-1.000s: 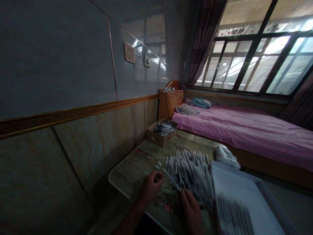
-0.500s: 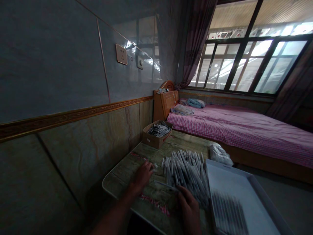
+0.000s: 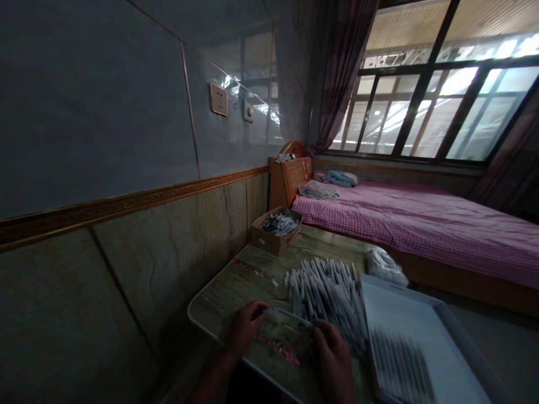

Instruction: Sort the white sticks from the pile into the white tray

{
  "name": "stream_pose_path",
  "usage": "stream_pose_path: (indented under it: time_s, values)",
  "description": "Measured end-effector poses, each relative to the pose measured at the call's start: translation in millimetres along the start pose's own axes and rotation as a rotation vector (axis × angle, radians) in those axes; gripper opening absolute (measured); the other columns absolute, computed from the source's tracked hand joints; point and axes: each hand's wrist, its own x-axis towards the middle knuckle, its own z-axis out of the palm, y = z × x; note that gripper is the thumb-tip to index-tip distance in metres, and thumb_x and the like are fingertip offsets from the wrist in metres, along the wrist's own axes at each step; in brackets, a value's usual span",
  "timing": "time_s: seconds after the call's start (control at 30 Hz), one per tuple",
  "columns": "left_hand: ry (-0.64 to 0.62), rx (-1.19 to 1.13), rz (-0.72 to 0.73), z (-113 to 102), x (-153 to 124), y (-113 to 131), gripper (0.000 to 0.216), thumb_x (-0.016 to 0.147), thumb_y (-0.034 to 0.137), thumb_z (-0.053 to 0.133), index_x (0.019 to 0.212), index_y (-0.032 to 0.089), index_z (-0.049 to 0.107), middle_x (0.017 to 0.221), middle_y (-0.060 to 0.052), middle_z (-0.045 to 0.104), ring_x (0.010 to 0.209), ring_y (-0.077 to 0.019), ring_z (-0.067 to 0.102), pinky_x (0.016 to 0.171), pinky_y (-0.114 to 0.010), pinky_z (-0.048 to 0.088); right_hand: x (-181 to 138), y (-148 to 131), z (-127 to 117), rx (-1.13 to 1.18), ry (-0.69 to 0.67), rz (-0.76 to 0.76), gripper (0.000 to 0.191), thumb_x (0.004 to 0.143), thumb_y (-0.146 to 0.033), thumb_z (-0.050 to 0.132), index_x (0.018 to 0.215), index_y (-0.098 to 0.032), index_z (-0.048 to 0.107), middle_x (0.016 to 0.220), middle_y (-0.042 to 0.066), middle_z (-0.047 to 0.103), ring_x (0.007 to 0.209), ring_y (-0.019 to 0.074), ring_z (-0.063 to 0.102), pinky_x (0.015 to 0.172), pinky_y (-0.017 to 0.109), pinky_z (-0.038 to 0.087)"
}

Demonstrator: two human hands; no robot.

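Note:
On a small table lies a big heap of white pen-like sticks. My left hand and my right hand are at the table's near edge, each pinching one end of a single white stick held level between them. The left fingers are curled at the stick's left tip, where a small piece may sit, too dim to make out. A white tray with a row of sticks at its near end lies just right of my right hand.
A cardboard box full of sticks stands at the table's far end by the tiled wall. A white bag lies beyond the tray. A bed with a pink checked cover runs under the window on the right.
My left hand had reached out to small pieces on the table, then came back to the stick's left end. The stick, first tilted up, now lies level between both hands.

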Motion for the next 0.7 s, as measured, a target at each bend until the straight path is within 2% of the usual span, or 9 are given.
stream_pose_path:
  time_s: [0.13, 0.43, 0.7]
  values:
    - [0.009, -0.052, 0.015, -0.1, 0.3, -0.5, 0.017, 0.068, 0.022, 0.064, 0.082, 0.023, 0.075, 0.086, -0.003, 0.078, 0.084, -0.0216, 0.071, 0.079, -0.029, 0.054, -1.4, -2.2, -0.4, -0.007, -0.052, 0.036, 0.039, 0.070, -0.052, 0.064, 0.090, -0.021, 0.074, 0.089, 0.004, 0.076, 0.086, 0.0251, 0.068, 0.075, 0.031, 0.054]
    - [-0.002, -0.151, 0.003, -2.0, 0.3, -2.6, 0.019, 0.065, 0.023, 0.064, 0.080, 0.022, 0.075, 0.082, -0.003, 0.078, 0.081, -0.0216, 0.070, 0.077, -0.029, 0.054, -1.4, -1.4, 1.2, -0.015, -0.065, 0.009, 0.037, 0.070, -0.053, 0.062, 0.086, -0.021, 0.073, 0.078, 0.002, 0.071, 0.076, 0.0223, 0.065, 0.066, 0.029, 0.051]
    - [-0.001, -0.213, -0.046, -5.8, -0.9, 4.0, 0.018, 0.064, 0.027, 0.069, 0.079, 0.019, 0.074, 0.079, -0.004, 0.077, 0.079, -0.0225, 0.069, 0.075, -0.030, 0.053, -2.9, -5.2, -1.3, -0.073, -0.044, 0.000, 0.042, 0.072, -0.055, 0.061, 0.090, -0.020, 0.074, 0.083, 0.004, 0.073, 0.078, 0.0236, 0.066, 0.067, 0.029, 0.052]
